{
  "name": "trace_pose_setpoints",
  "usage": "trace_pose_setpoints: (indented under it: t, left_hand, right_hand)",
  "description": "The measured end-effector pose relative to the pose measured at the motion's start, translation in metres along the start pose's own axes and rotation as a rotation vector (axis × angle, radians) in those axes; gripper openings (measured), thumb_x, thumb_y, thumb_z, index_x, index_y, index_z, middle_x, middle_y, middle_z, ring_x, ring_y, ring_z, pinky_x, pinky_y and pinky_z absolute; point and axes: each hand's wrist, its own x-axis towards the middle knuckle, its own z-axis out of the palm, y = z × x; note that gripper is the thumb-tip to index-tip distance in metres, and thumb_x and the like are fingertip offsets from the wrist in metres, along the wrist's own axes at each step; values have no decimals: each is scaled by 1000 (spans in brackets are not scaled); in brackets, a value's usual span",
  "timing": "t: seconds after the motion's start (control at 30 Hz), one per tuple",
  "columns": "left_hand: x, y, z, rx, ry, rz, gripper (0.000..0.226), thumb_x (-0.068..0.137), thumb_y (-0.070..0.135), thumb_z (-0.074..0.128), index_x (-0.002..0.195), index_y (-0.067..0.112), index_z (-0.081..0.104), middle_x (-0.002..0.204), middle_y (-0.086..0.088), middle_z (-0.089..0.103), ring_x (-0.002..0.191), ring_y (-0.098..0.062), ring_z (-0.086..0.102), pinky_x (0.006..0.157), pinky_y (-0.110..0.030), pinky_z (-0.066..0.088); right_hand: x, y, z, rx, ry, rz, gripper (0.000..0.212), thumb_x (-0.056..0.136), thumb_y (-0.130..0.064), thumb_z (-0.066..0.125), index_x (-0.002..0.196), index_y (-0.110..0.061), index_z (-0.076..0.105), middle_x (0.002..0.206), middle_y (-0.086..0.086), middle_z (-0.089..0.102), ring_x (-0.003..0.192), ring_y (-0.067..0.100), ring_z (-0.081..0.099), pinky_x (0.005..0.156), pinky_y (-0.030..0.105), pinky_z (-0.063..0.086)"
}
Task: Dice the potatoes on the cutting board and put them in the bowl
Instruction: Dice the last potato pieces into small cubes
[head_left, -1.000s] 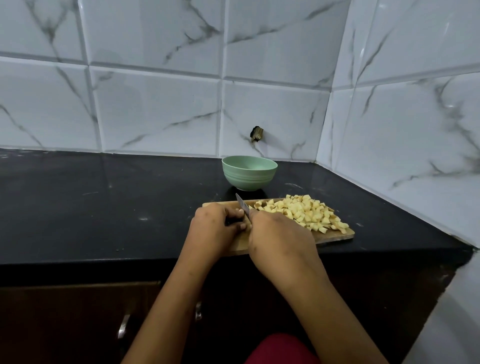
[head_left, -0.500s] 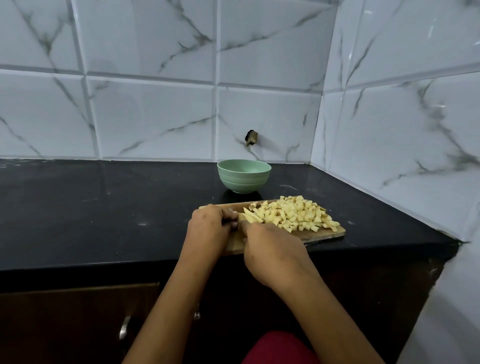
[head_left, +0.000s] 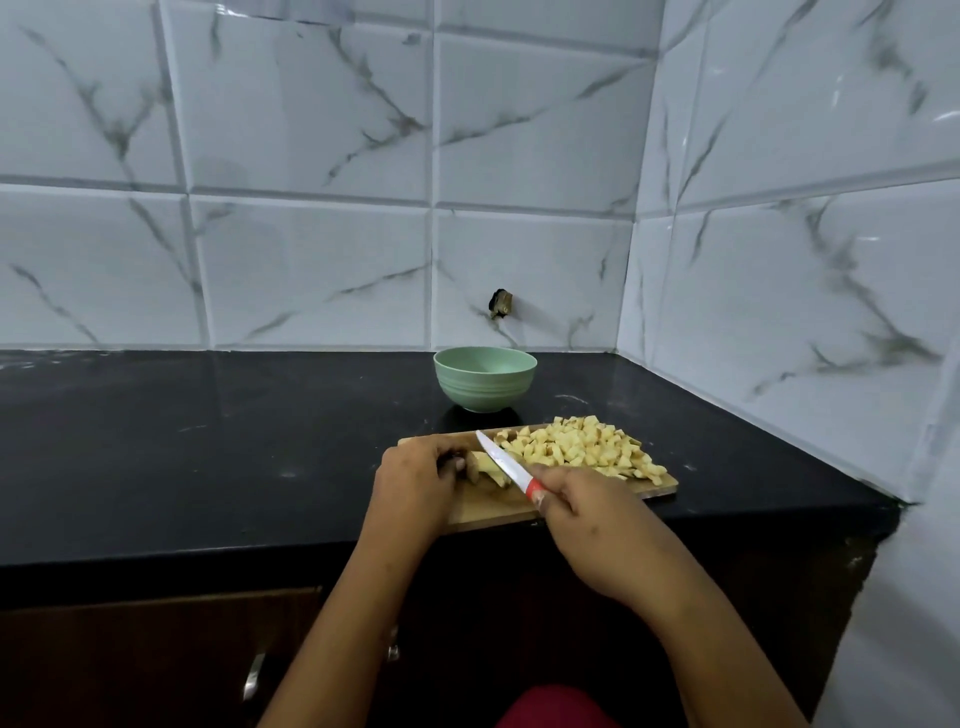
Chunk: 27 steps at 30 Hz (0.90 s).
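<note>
Board (head_left: 485, 508) lies on the black table (head_left: 208, 441), its near long edge close to the table's front edge, right end angled slightly away. Uncut potato piece (head_left: 487, 469) sits on the board's left part. The left hand (head_left: 415, 480) holds it, fingers curled over its 9 o'clock end. The right hand (head_left: 597, 514) grips the knife (head_left: 503, 464) by its red-and-white handle. The blade points toward 11 o'clock and its edge lies against the piece; whether it is in the cut, cannot tell. Diced pile (head_left: 582, 449) fills the board's 1 to 3 o'clock area, with cubes reaching right up to the far and right edges. Bare board shows only at 6 o'clock, between the two hands.

Green bowl (head_left: 483, 392) stands at 12 o'clock of the board, near its far edge but not touching; no cubes visible inside, though its bottom is hidden. Small dark stub (head_left: 501, 303) is on the tiled wall behind the bowl. The side wall (head_left: 779, 312) closes in at 3 o'clock, a strip of table left between it and the board. From 9 to 11 o'clock the table runs wide to the back wall. Below the front edge is a dark cabinet with a metal handle (head_left: 253, 675). Red cloth (head_left: 550, 709) shows at 6 o'clock, bottom of frame.
</note>
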Motion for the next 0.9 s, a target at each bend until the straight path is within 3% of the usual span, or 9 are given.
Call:
trace_pose_setpoints:
  t: [0.1,0.2,0.3,0.37,0.53,0.67,0.9]
  left_hand:
    - [-7,5,1,-11,-64,31,34,91,32,59,125,31,60,100,13,61,87,-2,53,78,-19,42]
    - [-16,7,10,127,-86,71,55,85,56,56,136,37,46,123,15,57,108,-6,53,91,-27,45]
    - [-16,6,19,222,-25,84,60,84,64,51,137,38,42,133,17,53,118,-6,50,93,-28,44]
    - [-13,5,20,219,-20,99,55,86,61,52,136,40,44,133,17,53,119,-6,50,93,-27,42]
    - [-2,-1,14,223,-92,131,36,93,46,50,128,41,52,130,20,55,114,-3,52,91,-24,43]
    - [5,-8,5,98,-209,121,34,93,31,54,126,39,55,124,17,59,106,-5,55,92,-27,46]
    - [13,-8,8,97,-229,26,31,96,15,47,119,31,61,109,2,65,89,-13,59,81,-31,52]
  right_hand:
    - [7,7,-3,229,-25,46,38,103,-29,41,140,-32,48,65,-16,46,55,1,43,51,17,32]
    - [14,9,-3,364,-54,85,35,102,-26,44,136,-31,53,57,-18,46,48,-2,42,46,13,32]
    - [20,9,0,446,-36,126,35,102,-25,45,136,-29,52,51,-14,48,42,-1,42,42,15,33]
    - [24,9,3,479,14,137,33,101,-26,47,133,-27,56,50,-13,47,43,1,41,43,18,33]
    - [29,6,14,441,65,109,23,97,-31,53,93,-17,71,55,-8,47,51,8,41,52,27,34]
    - [30,2,18,612,1,139,25,98,-30,53,93,-14,71,49,-10,42,43,3,36,45,21,30]
    - [38,-10,16,735,-62,162,25,99,-29,51,96,-13,70,47,-6,40,35,2,31,36,15,25]
